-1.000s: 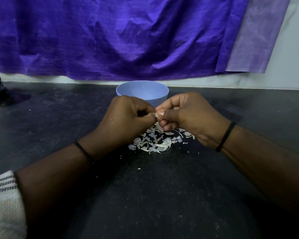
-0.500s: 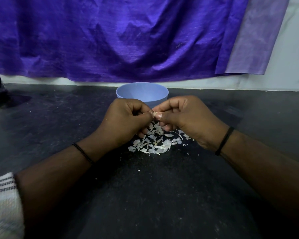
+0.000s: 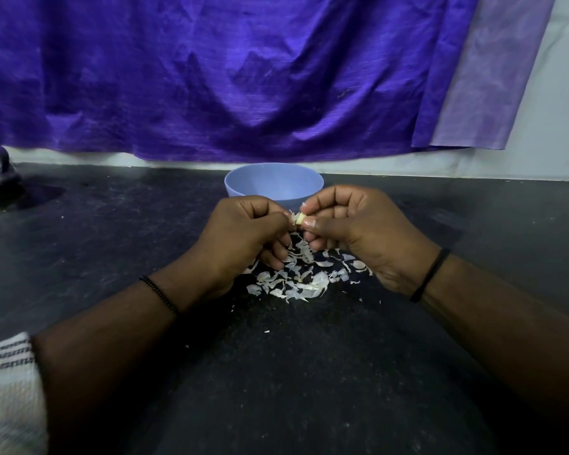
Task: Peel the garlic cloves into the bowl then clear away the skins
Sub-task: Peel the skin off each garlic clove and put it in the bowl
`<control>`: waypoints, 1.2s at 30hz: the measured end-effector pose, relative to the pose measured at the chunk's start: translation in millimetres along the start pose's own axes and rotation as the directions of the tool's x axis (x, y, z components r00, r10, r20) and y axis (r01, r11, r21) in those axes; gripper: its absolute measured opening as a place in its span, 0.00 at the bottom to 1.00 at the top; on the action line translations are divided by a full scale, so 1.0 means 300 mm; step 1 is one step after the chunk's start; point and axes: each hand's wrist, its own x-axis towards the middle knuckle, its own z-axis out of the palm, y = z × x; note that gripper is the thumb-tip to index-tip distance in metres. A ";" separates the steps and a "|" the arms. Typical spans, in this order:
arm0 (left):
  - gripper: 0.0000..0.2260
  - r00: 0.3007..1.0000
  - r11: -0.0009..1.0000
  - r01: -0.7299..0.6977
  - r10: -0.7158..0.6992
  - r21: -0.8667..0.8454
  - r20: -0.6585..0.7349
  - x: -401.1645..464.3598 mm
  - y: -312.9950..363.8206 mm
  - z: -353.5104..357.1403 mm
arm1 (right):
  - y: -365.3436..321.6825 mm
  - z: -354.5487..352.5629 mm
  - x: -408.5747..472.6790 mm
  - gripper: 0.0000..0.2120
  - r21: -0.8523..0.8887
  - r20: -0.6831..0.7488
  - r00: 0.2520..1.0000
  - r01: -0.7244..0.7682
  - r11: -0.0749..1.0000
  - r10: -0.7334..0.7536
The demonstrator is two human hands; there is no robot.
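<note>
Now both hands' grip, left hand [image 3: 243,231] and right hand [image 3: 349,224], pinches a more exposed garlic clove [image 3: 299,219].

Hands meeting over the garlic skins, bowl sitting just behind them

The left hand [image 3: 243,231] and right hand [image 3: 349,224] are meeting fingertip to fingertip above the countertop [image 3: 112,244], pinching a garlic clove [image 3: 299,219] between them. The pile of garlic skins [image 3: 303,274] is lying directly below and slightly nearer than the fingers. The bowl [image 3: 273,183] is standing just behind both hands. A hanging cloth [image 3: 243,77] is draping behind the bowl, and a sleeve [image 3: 7,389] is sitting far back along the left forearm.
</note>
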 end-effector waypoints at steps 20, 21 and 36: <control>0.05 0.999 0.999 -0.036 0.036 0.033 0.021 -0.007 0.002 0.004 | 0.001 0.007 -0.005 0.08 0.123 -0.041 0.996 -0.072 0.990 0.078; 0.05 0.999 0.999 -0.035 0.034 0.034 0.017 -0.007 0.003 0.004 | 0.001 0.006 -0.005 0.08 0.124 -0.037 0.996 -0.072 0.990 0.077; 0.06 0.999 0.997 -0.033 0.035 0.063 -0.042 -0.006 0.005 -0.001 | 0.009 0.006 -0.001 0.07 0.119 -0.052 0.995 -0.078 0.990 0.085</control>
